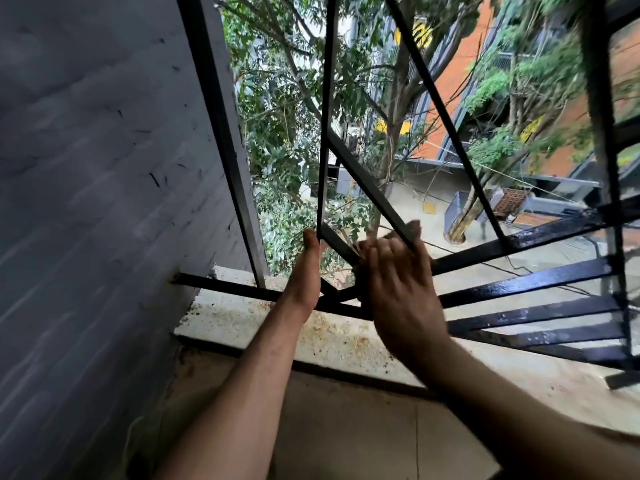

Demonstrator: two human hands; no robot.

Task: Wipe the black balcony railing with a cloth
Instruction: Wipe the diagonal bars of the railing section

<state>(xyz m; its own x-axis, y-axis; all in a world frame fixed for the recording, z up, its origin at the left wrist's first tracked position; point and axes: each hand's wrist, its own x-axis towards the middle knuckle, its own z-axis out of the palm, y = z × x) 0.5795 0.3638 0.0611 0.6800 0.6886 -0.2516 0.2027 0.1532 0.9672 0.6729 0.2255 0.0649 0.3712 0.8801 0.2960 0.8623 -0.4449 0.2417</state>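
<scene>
The black balcony railing (540, 282) has upright, slanted and flat bars and runs from the grey wall to the right. My right hand (398, 282) is on the lower end of a slanted bar (356, 168). Its back faces me and its fingers curl over that bar. It is blurred. A dark bit of cloth (362, 284) shows under its left edge, against the bar. My left hand (304, 271) is seen edge-on with straight fingers. Its tips touch the foot of a thin upright bar (323, 150).
A grey painted wall (104, 202) closes the left side. Under the railing lies a stained white ledge (242, 323), then a tan floor. Beyond the bars are trees, a paved yard far below and an orange building.
</scene>
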